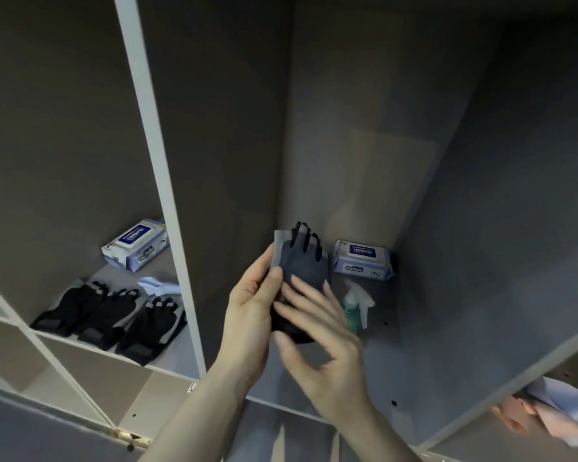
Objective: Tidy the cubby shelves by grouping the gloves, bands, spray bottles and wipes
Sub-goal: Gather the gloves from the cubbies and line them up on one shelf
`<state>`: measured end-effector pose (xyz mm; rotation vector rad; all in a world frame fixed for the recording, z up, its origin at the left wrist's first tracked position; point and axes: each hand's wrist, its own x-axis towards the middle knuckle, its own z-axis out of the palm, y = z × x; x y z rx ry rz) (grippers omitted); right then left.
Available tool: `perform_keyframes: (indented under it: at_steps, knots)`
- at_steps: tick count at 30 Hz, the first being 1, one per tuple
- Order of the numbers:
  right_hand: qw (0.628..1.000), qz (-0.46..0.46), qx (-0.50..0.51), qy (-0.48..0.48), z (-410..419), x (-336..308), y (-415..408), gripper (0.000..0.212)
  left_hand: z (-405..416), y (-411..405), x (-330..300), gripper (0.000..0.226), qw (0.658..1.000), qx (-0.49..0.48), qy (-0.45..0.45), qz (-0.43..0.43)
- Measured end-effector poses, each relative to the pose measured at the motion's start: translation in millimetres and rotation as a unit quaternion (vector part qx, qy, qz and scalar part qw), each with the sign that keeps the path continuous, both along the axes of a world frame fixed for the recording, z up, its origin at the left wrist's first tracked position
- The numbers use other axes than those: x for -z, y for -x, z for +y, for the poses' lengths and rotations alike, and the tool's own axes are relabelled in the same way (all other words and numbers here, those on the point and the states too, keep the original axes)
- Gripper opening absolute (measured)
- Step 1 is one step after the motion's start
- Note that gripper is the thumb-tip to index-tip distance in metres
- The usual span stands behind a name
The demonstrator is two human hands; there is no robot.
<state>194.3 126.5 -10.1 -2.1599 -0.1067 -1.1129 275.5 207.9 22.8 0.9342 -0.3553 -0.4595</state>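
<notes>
My left hand (247,315) grips a dark fingerless glove (302,261) with grey trim, held upright in front of the middle cubby. My right hand (317,331) lies against the glove's lower part with fingers spread and fairly straight. Behind them in the middle cubby sit a wipes pack (362,258) and a green spray bottle (356,305) with a white trigger, lying down. In the left cubby three black gloves (111,315) lie side by side, with a second wipes pack (136,245) behind them and a pale blue band (159,286) at their right.
A white divider (157,195) separates the left and middle cubbies. Lower cubbies (90,371) run beneath the left shelf. At the bottom right, pink and pale bands (548,411) sit in another cubby. Small peg holes dot the middle cubby's floor.
</notes>
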Motion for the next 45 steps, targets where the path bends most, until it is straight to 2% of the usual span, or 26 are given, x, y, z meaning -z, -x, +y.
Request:
perform_keyframes:
  at_steps: [2,3,4,6,7,8,11,14,17,19,22,26,28,30,33,34,37,38,40,41,43,44,45]
  knots:
    - [0.984,-0.022,0.012,-0.177,-2.7,-10.0,4.3,0.026,2.1,-4.9,-1.8,0.034,1.0,-0.023,-0.012,-0.004]
    - [0.952,-0.017,0.032,-0.302,-7.4,-15.9,4.2,0.031,3.3,-6.6,-2.6,0.033,0.999,-0.022,-0.021,-0.008]
    - [0.902,0.017,0.032,-0.429,-14.1,-21.9,2.4,0.041,4.2,-7.1,-3.1,0.032,0.999,-0.01,-0.032,-0.013]
    - [0.764,0.129,-0.098,-0.624,-27.8,-30.6,-1.5,0.048,3.2,-4.6,-3.1,0.03,0.997,0.029,-0.063,-0.028]
    - [0.699,0.168,-0.149,-0.679,-31.5,-33.0,-1.3,0.042,1.4,-1.9,-2.1,0.03,0.995,0.047,-0.083,-0.033]
    - [0.661,0.186,-0.166,-0.707,-33.1,-33.2,-0.5,0.036,-1.0,1.8,-0.9,0.029,0.992,0.058,-0.102,-0.037]
    - [0.633,0.161,-0.161,-0.74,-39.3,-26.2,1.6,0.036,-5.5,12.9,6.5,0.024,0.987,0.038,-0.139,-0.065]
    - [0.619,0.113,-0.163,-0.76,-53.4,-21.9,7.8,0.044,-1.5,21.1,13.9,0.037,0.979,0.054,-0.153,-0.123]
    - [0.598,0.108,-0.17,-0.776,-63.5,-16.7,15.4,0.047,-1.9,24.5,19.2,0.048,0.971,0.072,-0.175,-0.148]
    - [0.599,0.112,-0.166,-0.775,-66.0,-15.1,19.0,0.047,-6.4,26.1,21.3,0.038,0.971,0.057,-0.183,-0.143]
    - [0.62,0.125,-0.16,-0.758,-68.1,-17.3,25.0,0.05,-12.4,29.0,21.9,0.019,0.975,0.014,-0.179,-0.127]
    - [0.668,0.148,-0.145,-0.715,-69.7,-17.7,30.5,0.057,-15.0,34.8,26.3,0.016,0.979,-0.053,-0.169,-0.101]
    - [0.689,0.156,-0.133,-0.695,-69.3,-16.6,31.6,0.057,-13.9,41.0,31.0,0.016,0.97,-0.096,-0.183,-0.132]
    - [0.705,0.167,-0.127,-0.677,-67.1,-14.8,30.5,0.053,-7.2,48.1,34.9,0.014,0.945,-0.127,-0.221,-0.205]
    - [0.701,0.193,-0.12,-0.676,-59.8,-9.8,28.6,0.05,12.5,53.6,40.0,0.041,0.915,-0.06,-0.246,-0.315]
    - [0.7,0.204,-0.118,-0.675,-55.7,-9.5,26.9,0.05,19.7,52.6,41.4,0.041,0.91,-0.031,-0.251,-0.329]
    - [0.717,0.227,-0.145,-0.643,-36.2,-7.4,19.0,0.05,41.8,45.0,47.7,0.034,0.926,-0.023,-0.249,-0.284]
    - [0.731,0.225,-0.154,-0.626,-26.7,-5.2,16.1,0.058,50.5,40.9,50.4,0.035,0.933,-0.037,-0.244,-0.261]
    - [0.775,0.2,-0.154,-0.58,-4.6,3.2,11.9,0.091,71.7,30.9,55.4,0.037,0.942,-0.066,-0.24,-0.225]
    - [0.802,0.194,-0.155,-0.544,8.7,9.7,10.0,0.097,84.7,25.3,58.2,0.037,0.945,-0.075,-0.239,-0.213]
    - [0.864,0.216,-0.16,-0.427,42.3,25.3,3.2,0.086,116.2,12.5,66.0,0.038,0.947,-0.079,-0.244,-0.193]
    - [0.885,0.238,-0.158,-0.368,62.0,34.3,-1.7,0.073,134.4,4.8,70.9,0.038,0.946,-0.074,-0.253,-0.186]
    - [0.891,0.26,-0.151,-0.34,82.1,43.4,-7.2,0.06,153.8,-3.4,76.4,0.038,0.946,-0.066,-0.262,-0.179]
